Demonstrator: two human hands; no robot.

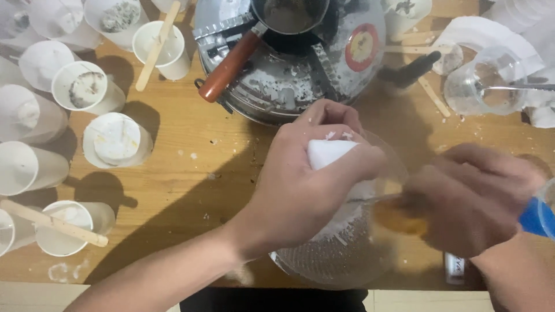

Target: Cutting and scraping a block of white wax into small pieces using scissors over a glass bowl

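Left hand [300, 185] gripping smooth white block [326, 153], ribbed clear bowl [341, 254], wooden table [185, 173]

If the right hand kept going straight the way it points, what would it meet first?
The right hand points left with a thin tool, so it would likely first meet the white block held by the left hand over the clear bowl; depth is uncertain.

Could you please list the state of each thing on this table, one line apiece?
White block: held in the left hand, over the bowl.
Clear bowl: upright, white shavings inside.
Right hand: blurred, closed on a thin tool.
Pan: on the cooker, handle toward the cups.
Cup with stick: upright, stick laid across the rim.
Clear cup: on its side.
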